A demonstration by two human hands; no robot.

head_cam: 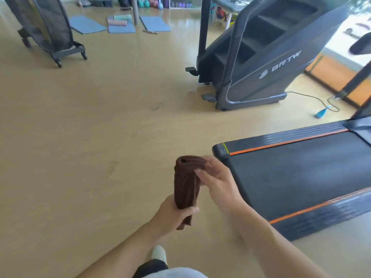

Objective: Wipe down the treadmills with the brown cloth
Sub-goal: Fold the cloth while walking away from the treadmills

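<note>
Left hand (172, 212) gripped the lower end of the folded brown cloth (186, 185); right hand (215, 177) pinched its top. Black-belted treadmill (301, 177) lay just right.

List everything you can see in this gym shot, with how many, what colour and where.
brown cloth: one, folded, held upright in both hands
treadmill: one, black deck with orange stripes, lower right
stair climber: one, dark grey, marked BRTW, upper right
exercise mats: three, blue, on the floor at top
foam rollers: two, pink and teal, on the middle mat
wheeled black frame: one, top left
cable: one, black, on the floor beside the stair climber
floor: tan
shoe: one, white, bottom centre
left hand: grips the cloth's lower end
right hand: pinches the cloth's top
</note>
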